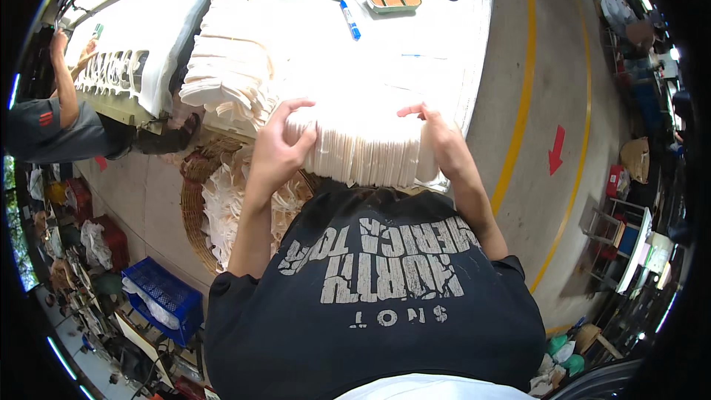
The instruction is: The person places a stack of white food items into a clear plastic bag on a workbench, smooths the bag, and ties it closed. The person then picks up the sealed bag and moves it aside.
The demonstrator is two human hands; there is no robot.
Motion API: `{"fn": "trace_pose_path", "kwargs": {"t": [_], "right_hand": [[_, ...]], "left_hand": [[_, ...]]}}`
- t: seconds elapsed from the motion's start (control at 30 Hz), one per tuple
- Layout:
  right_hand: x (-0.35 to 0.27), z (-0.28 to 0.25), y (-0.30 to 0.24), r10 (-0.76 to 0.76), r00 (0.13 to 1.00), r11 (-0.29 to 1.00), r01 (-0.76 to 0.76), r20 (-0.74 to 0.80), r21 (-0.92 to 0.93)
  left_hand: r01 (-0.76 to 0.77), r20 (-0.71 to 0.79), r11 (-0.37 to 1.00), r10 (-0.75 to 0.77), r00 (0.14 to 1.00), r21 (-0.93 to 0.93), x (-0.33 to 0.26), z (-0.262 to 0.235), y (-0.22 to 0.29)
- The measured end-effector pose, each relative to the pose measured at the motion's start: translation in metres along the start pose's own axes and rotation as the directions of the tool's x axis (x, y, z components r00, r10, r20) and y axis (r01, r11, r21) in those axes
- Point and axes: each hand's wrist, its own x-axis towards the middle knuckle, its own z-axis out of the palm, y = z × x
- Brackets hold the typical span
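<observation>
Left hand: half closed, fingers and thumb [306,141] bent around the left end of the row; left hand [280,150] has hold of it.
Right hand: right hand [444,144] partly curled, gripping the opposite end, forefinger bent over the top.
Row: long row of thin, flat, off-white pieces [370,157], packed on edge between the 2 hands, at the near edge of the table, before the chest.
Table: white, flat-topped table [452,30]; on it, a tall off-white stack of layered pieces [226,67] left of the row, and 1 blue-and-white marker [350,21] beyond.
Basket: round, brown wicker basket [192,215] below the stack, holding loose off-white pieces [222,204].
Co-worker: 1 person in a grey shirt [37,130], far left.
</observation>
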Motion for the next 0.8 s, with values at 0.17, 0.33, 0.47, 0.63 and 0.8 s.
{"fn": "trace_pose_path", "kwargs": {"t": [0.17,0.33,0.47,0.63,0.8], "right_hand": [[0.026,0.018,0.072,-0.053,0.998,0.998,0.053,-0.025,-0.019],[0.033,0.023,0.127,-0.119,0.991,0.939,0.131,0.058,-0.319],[0.013,0.024,0.109,0.138,0.988,0.867,-0.087,0.069,-0.491],[0.004,0.019,0.080,0.192,0.972,0.634,-0.017,0.136,-0.773],[-0.001,0.003,0.047,-0.127,0.986,0.657,0.162,0.104,-0.736]], "left_hand": [[0.004,0.033,0.990,0.001,0.999,-0.143,0.024,0.041,-0.069],[-0.123,0.054,0.988,0.118,0.992,0.091,0.025,0.076,-0.150],[0.019,-0.036,0.995,-0.015,0.999,0.102,0.006,0.083,-0.147],[0.187,0.107,0.807,-0.295,0.949,0.561,0.004,0.063,-0.101],[-0.071,0.134,0.676,-0.041,0.990,0.733,0.003,0.041,-0.072]]}}
